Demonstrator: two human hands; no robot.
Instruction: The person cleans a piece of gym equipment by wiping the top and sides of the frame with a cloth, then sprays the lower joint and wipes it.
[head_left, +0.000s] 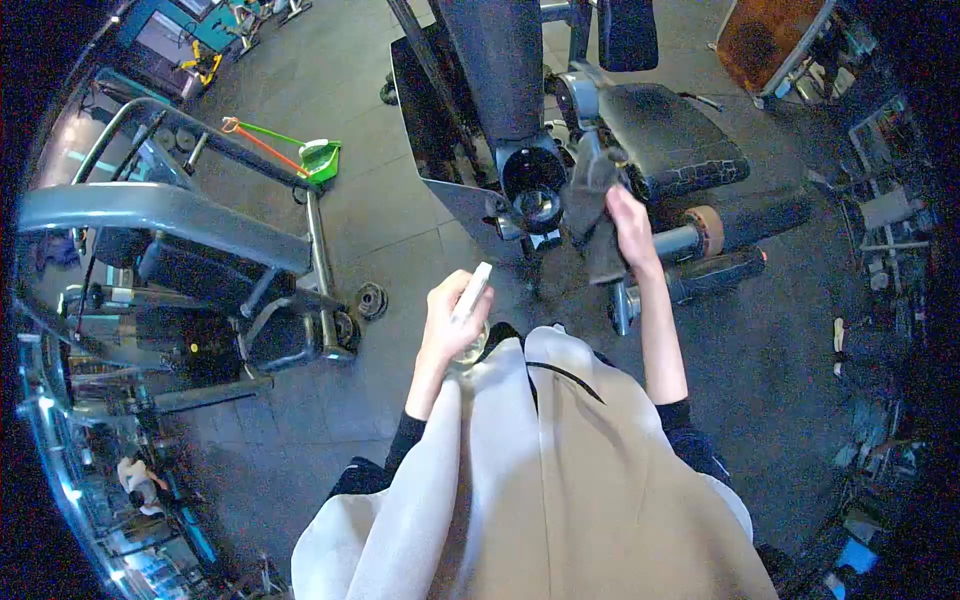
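Observation:
My left hand is closed around a spray bottle with a white nozzle and a clear body, held close in front of my jacket. In my right hand is a dark grey cloth, which hangs down beside the gym machine. The cloth overlaps the machine's pivot and the near end of its cracked black seat. A black cup holder on the machine sits just left of the cloth. Below the seat, padded rollers stick out to the right.
A grey-framed weight machine stands at the left. On the floor behind it lie a green dustpan and an orange-handled broom. Small weight plates rest near the frame's foot. A brown board leans at the upper right.

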